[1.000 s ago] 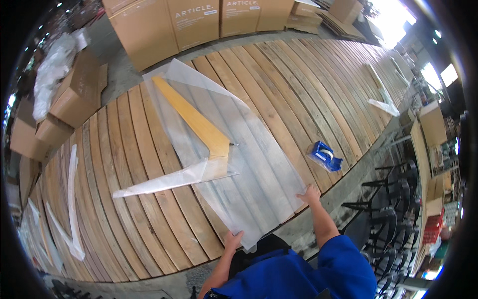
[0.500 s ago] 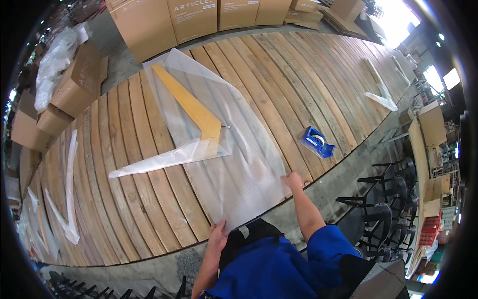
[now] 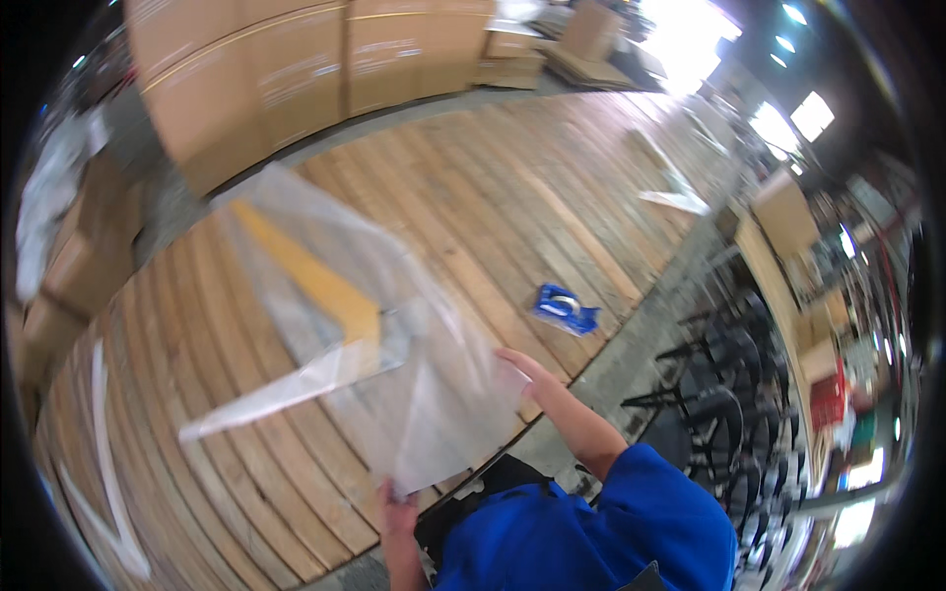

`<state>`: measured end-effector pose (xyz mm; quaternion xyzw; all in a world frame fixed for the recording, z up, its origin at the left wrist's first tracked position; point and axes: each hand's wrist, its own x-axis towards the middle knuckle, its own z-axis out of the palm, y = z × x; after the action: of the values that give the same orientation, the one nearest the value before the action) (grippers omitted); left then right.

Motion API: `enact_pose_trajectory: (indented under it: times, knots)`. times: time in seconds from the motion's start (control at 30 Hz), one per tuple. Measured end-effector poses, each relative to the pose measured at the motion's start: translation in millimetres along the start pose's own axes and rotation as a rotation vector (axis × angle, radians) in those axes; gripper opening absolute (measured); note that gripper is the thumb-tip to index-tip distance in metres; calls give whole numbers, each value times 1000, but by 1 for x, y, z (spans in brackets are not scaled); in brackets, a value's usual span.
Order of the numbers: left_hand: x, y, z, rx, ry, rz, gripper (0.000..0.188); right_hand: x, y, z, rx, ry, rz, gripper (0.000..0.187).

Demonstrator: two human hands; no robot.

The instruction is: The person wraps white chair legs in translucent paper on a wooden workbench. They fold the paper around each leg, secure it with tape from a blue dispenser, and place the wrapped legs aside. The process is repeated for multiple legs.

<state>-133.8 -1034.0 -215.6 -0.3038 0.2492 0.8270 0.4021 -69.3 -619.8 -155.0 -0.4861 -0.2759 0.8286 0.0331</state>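
- The plastic sheet [image 3: 458, 419], flatter earlier, now ripples at its near end.
- Left hand [image 3: 397, 510] and right hand [image 3: 525, 372] pinch its near corners.
- Yellow wooden piece [image 3: 313, 279] lies toward its far left.

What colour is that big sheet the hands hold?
The sheet is whitish and partly see-through; the head view shows it best.

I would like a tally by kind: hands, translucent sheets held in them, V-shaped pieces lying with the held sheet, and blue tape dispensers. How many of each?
Hands (left hand, right hand): 2
Translucent sheet: 1
V-shaped piece: 1
Blue tape dispenser: 1
Total: 5
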Motion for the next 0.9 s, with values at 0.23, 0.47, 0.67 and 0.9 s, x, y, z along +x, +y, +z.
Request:
enact_pose_trajectory:
  times: [0.23, 0.47, 0.67, 0.9]
  knots:
    - [60, 107, 193, -175, -222, 277, 35, 65, -122, 147, 173, -378, -274, 17]
    - [196, 232, 195, -432, 81, 485, 21, 239, -182, 265, 43, -193, -322, 9]
    - [205, 99, 228, 618, 394, 985, 41, 362, -180, 253, -181, 134, -287, 9]
    - [313, 76, 275, 2307, -337, 1144, 46, 278, -128, 192, -565, 122, -880, 43]
